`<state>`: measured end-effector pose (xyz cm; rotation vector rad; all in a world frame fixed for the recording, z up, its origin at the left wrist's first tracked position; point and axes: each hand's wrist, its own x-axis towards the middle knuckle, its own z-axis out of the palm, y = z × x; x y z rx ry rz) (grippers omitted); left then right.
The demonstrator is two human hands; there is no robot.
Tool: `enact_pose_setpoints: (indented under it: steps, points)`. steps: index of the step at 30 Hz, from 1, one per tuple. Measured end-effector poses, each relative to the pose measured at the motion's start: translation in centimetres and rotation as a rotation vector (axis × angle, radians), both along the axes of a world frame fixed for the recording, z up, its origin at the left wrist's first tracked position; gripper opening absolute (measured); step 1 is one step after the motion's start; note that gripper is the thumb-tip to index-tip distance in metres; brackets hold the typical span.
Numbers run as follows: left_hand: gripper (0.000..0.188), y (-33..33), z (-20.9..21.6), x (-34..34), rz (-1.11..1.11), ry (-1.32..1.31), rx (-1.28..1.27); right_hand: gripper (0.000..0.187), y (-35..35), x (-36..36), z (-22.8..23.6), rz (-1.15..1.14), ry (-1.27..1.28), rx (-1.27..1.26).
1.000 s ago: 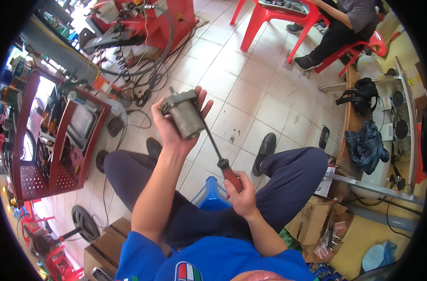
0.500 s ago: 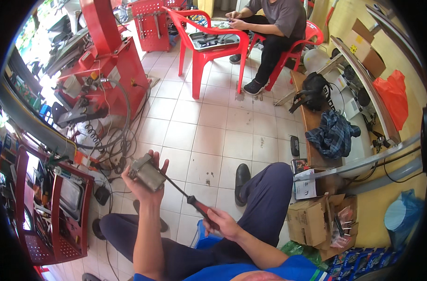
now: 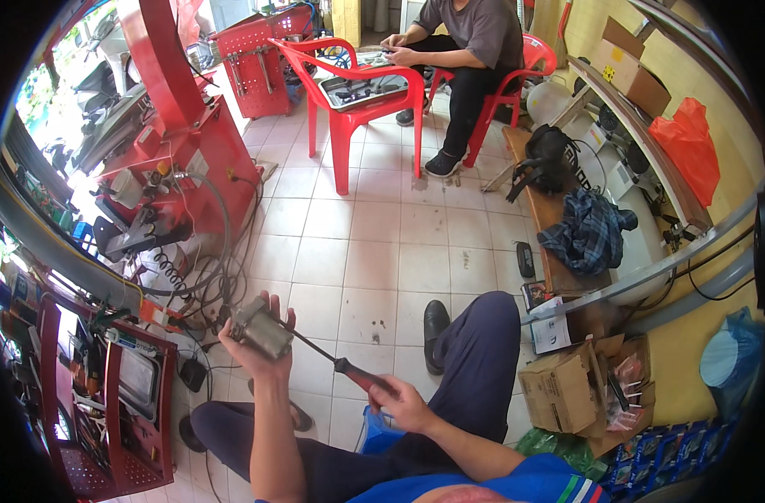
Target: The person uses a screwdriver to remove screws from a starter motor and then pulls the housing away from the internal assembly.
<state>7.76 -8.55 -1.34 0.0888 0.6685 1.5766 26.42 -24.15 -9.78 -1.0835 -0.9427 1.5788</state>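
Note:
A greyish metal cylinder, perhaps a small motor (image 3: 265, 330), rests in my left hand (image 3: 261, 362), its fingers closed around it from behind. My right hand (image 3: 401, 406) grips a screwdriver (image 3: 362, 375) by its red and black handle. The long dark shaft runs up and left to the metal part, and its tip is hidden at that part's far side. Both hands are held in front of my body, above my legs.
At the left stands a red tool cart (image 3: 118, 411), with a red machine (image 3: 177, 159) and cables behind it. A tray of parts (image 3: 361, 88) sits on a red chair (image 3: 349, 134). Nearby a person (image 3: 474, 50) is seated. An opened cardboard box (image 3: 558, 390) is right of my knee.
The view has shifted slightly. My left hand still holds the metal part and my right hand the screwdriver, with their positions to each other almost the same.

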Motion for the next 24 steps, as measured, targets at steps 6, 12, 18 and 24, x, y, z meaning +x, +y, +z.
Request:
enact_pose_setpoints:
  steps: [6, 12, 18, 24]
  points:
    - [0.056, 0.0, -2.4, -0.5, -0.098, -0.052, 0.083, 0.049, 0.3, 0.3, -1.5, -0.018, 0.052, -0.205]
    - [0.058, 0.7, -2.5, -1.6, -0.032, 0.003, 0.084, 0.035, 0.0, -0.9, 0.4, -0.212, -0.257, 0.157]
    - [0.058, 0.5, -1.9, -1.0, -0.061, -0.019, 0.055, 0.038, 0.1, 1.3, -2.8, 0.052, 0.212, -0.29]
    - [0.059, 0.7, -4.2, -2.9, -0.097, -0.008, 0.141, 0.039, 0.3, -0.4, -0.2, -0.212, -0.263, 0.095]
